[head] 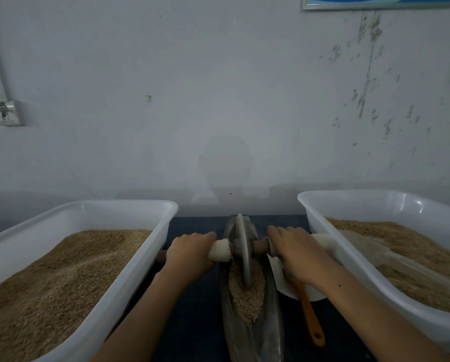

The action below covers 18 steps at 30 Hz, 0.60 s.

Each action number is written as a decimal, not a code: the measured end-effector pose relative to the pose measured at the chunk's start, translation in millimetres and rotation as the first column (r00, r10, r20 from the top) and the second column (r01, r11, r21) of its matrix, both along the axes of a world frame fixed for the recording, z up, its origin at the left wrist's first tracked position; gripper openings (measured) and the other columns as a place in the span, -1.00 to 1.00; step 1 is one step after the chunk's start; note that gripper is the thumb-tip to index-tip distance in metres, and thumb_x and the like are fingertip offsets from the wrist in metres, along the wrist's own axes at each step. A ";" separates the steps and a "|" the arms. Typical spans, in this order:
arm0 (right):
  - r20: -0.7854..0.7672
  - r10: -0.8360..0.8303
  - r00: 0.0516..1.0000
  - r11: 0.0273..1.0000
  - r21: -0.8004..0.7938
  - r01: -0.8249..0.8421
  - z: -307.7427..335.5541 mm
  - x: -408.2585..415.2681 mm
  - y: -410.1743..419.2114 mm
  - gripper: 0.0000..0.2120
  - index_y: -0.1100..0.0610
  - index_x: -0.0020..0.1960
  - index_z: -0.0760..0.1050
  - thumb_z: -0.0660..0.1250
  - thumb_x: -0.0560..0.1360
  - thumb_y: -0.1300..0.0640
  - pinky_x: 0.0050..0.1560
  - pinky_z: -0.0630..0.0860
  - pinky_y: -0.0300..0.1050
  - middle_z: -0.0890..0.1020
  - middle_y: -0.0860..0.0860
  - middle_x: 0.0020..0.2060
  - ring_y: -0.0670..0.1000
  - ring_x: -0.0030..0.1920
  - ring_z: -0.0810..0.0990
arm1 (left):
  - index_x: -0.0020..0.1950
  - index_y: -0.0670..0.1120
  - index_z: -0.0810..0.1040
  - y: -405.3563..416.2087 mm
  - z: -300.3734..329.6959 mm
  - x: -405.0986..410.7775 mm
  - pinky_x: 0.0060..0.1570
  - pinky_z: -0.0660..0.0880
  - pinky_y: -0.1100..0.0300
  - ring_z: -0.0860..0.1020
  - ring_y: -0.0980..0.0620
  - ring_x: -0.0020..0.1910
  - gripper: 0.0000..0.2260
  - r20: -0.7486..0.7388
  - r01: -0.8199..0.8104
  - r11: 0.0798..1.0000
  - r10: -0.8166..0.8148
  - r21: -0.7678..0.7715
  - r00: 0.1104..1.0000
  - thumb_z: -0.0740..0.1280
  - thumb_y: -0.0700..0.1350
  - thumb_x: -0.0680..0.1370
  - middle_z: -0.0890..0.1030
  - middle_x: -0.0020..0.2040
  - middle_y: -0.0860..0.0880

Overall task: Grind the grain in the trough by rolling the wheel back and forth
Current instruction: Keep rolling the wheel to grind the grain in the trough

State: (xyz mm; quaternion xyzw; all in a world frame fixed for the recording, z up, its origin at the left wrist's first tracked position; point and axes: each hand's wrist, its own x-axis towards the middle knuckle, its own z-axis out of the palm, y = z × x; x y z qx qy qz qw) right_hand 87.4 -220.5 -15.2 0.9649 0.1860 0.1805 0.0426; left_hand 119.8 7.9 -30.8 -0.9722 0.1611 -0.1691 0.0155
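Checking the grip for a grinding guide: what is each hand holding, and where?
Both hold the wheel by its axle: left hand on the left end, right hand on the right.

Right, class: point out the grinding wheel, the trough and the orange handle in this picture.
grinding wheel [242, 253], head view, on the disc's grey face just above the axle.
trough [272, 291], head view, on its dark right wall.
orange handle [311, 320], head view, midway along the shaft.
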 end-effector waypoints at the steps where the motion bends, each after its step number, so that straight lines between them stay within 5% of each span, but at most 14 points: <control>1: 0.015 -0.003 1.000 1.000 -0.003 0.003 -1.7 0.6 0.3 -0.69 0.04 0.16 0.30 0.27 0.48 0.25 -0.07 0.21 -0.14 0.49 -0.01 0.08 0.03 0.06 0.47 | 0.09 0.01 0.40 -0.2 -1.1 0.5 -0.11 0.43 0.12 0.56 -0.02 -0.02 -0.76 0.028 0.003 1.000 -0.003 0.001 1.000 0.32 0.03 0.48 0.59 0.01 0.00; 5: -0.062 -0.007 0.998 1.000 0.007 0.008 3.0 -1.3 -1.3 -0.73 0.01 0.03 0.24 0.26 0.47 0.26 -0.11 0.21 -0.15 0.52 0.00 0.03 0.04 0.01 0.49 | 0.10 0.02 0.44 0.4 2.5 0.8 -0.05 0.48 0.11 0.57 -0.01 -0.01 -0.77 0.000 0.024 0.999 -0.024 0.022 1.000 0.32 0.03 0.48 0.60 0.02 0.01; 10: -0.384 -0.029 0.923 1.000 -0.008 0.028 20.0 -6.2 -3.7 -0.78 0.01 -0.01 0.28 0.28 0.48 0.23 -0.29 0.33 -0.18 0.46 -0.02 -0.14 -0.01 -0.16 0.47 | 0.13 0.03 0.51 0.6 17.5 -0.2 -0.08 0.42 0.16 0.55 0.02 0.00 -0.72 -0.260 0.089 0.993 -0.068 0.072 0.963 0.38 0.02 0.44 0.61 0.04 0.01; 12: -0.487 -0.023 0.873 0.999 0.013 0.033 24.6 -7.6 -6.2 -0.84 0.04 0.03 0.36 0.27 0.50 0.21 -0.17 0.46 -0.13 0.53 0.02 -0.05 0.02 -0.08 0.53 | 0.13 0.03 0.52 -0.7 20.8 0.7 -0.11 0.38 0.18 0.54 0.04 -0.05 -0.71 -0.317 0.107 0.991 -0.077 0.079 0.945 0.39 0.02 0.43 0.61 0.03 0.00; 15: -0.543 -0.016 0.840 0.997 0.059 0.057 25.6 -7.6 -8.0 -0.88 0.06 0.06 0.41 0.25 0.53 0.20 0.02 0.49 -0.06 0.56 0.06 0.03 0.04 0.02 0.56 | 0.12 0.02 0.53 -4.2 19.4 0.8 -0.15 0.37 0.15 0.55 0.01 -0.05 -0.71 -0.282 0.094 0.989 -0.059 0.113 0.958 0.39 0.05 0.43 0.61 0.01 0.00; 18: -0.477 -0.058 0.877 0.996 0.033 0.083 21.5 -5.3 -3.9 -0.89 0.07 0.04 0.33 0.21 0.55 0.22 -0.08 0.43 -0.09 0.55 0.08 0.03 0.07 0.02 0.55 | 0.12 0.01 0.51 -5.3 15.3 1.9 -0.15 0.38 0.14 0.56 -0.02 -0.03 -0.72 -0.195 0.066 0.992 -0.044 0.110 0.980 0.37 0.05 0.44 0.60 0.01 -0.01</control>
